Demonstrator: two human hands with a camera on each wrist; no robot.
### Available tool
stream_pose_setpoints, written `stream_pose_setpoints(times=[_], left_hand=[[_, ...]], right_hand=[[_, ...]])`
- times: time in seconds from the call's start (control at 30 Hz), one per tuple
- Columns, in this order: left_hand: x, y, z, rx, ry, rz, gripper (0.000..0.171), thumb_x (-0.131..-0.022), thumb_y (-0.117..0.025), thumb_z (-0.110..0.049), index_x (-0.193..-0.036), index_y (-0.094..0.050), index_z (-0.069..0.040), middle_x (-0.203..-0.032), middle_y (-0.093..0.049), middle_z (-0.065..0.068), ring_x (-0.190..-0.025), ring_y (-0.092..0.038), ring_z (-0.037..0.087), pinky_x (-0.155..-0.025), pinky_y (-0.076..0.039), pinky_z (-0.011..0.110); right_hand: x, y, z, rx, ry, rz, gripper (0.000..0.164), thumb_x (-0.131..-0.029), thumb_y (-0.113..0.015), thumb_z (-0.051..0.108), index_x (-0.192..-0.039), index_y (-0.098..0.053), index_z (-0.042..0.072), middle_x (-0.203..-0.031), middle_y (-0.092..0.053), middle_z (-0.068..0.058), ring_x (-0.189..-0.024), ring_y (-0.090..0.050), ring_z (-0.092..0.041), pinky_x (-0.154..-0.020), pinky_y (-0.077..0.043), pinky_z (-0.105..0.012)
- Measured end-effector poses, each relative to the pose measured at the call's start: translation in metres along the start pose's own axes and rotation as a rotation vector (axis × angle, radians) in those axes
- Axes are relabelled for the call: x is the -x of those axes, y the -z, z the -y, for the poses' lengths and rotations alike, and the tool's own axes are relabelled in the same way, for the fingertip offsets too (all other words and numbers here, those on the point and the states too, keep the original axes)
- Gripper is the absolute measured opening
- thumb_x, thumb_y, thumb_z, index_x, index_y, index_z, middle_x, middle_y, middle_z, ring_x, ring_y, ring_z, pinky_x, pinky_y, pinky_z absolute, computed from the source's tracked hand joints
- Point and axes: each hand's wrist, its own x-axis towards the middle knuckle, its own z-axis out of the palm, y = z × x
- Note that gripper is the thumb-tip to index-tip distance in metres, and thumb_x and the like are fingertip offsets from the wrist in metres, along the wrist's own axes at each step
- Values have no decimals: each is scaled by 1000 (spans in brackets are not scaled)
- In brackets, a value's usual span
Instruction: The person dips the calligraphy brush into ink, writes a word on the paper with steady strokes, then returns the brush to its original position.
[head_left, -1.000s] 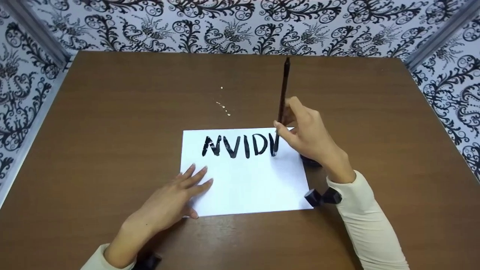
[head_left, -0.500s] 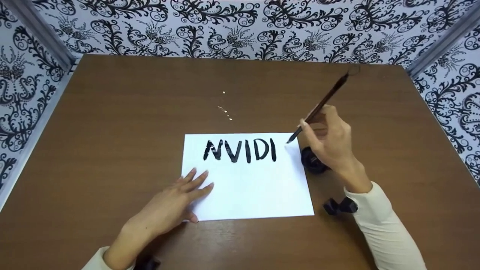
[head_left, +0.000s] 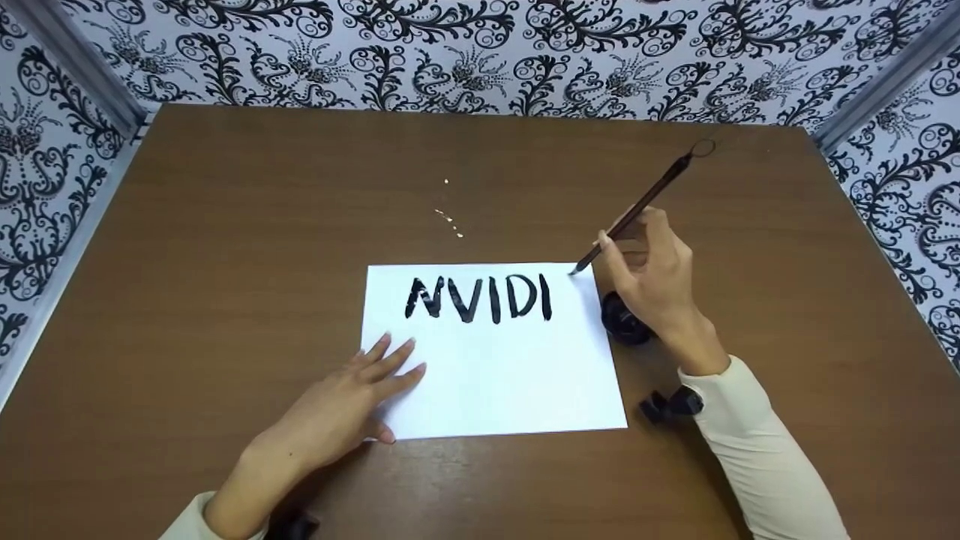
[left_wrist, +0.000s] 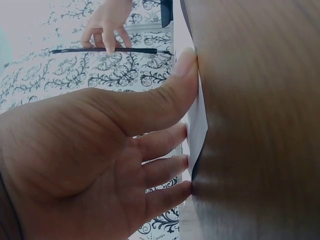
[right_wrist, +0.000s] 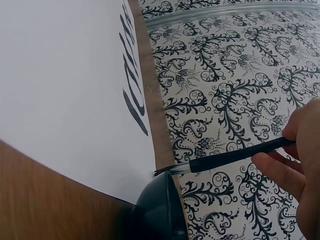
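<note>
A white sheet of paper (head_left: 495,375) lies on the brown table, with "NVIDI" painted in black letters (head_left: 480,298) along its upper part. My right hand (head_left: 651,274) pinches a dark-handled paintbrush (head_left: 651,196), tilted up to the right, its tip at the paper's upper right corner. The brush's dark bristles (right_wrist: 164,170) show in the right wrist view at the sheet's edge. My left hand (head_left: 337,405) rests with spread fingers on the sheet's lower left; in the left wrist view its thumb (left_wrist: 185,67) lies on the paper edge.
A small round black pot (head_left: 624,319) stands just right of the paper, partly behind my right hand. Small pale flecks (head_left: 448,220) lie on the table (head_left: 247,225) beyond the sheet. Black-and-white patterned walls (head_left: 465,67) border the table.
The brush has left the last upright stroke and moved right to the paper's upper right corner, its handle now leaning right. My left hand has stayed in place.
</note>
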Motion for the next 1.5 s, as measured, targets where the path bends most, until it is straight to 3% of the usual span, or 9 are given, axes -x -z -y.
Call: stream_pose_setpoints(times=[0.43,0.9,1.0,1.23,1.5], left_hand=[[-1,-1,0,-2,27,12,76,-71,-70,-33,-140,-49,-10,-152,-31,12,-139,-24,39,-94,-39,62],[-2,0,0,-1,32,12,74,-72,-71,-31,-140,-50,-10,-151,-31,13,-138,-24,39,-98,-35,61],[-2,0,-1,2,44,20,74,-72,-72,-30,-140,-49,-10,-152,-30,13,-139,-23,39,-97,-36,61],[-1,0,-1,-1,43,15,74,-72,-72,-30,-140,-49,-11,-152,-31,12,-139,-24,38,-98,-35,62],[-1,-1,-1,-4,27,2,74,-71,-72,-31,-139,-50,-10,-151,-33,13,-138,-25,39,-98,-36,61]], right_hand=[[4,-2,0,11,-1,100,25,-84,-65,-7,-103,-49,-6,-88,-64,-14,-73,-70,-23,-64,-50,-11],[3,0,5,-14,50,150,27,-82,-67,-7,-104,-51,-6,-88,-63,-12,-75,-69,-21,-67,-52,-14],[3,1,7,-13,55,171,26,-82,-67,-6,-103,-51,-6,-87,-63,-12,-75,-69,-20,-66,-52,-14],[3,2,10,0,77,213,25,-83,-66,-1,-102,-51,-7,-86,-63,-12,-75,-68,-21,-58,-56,-27],[1,4,15,-37,77,246,28,-79,-67,-6,-102,-51,-5,-84,-64,-12,-69,-68,-22,-57,-55,-23]])
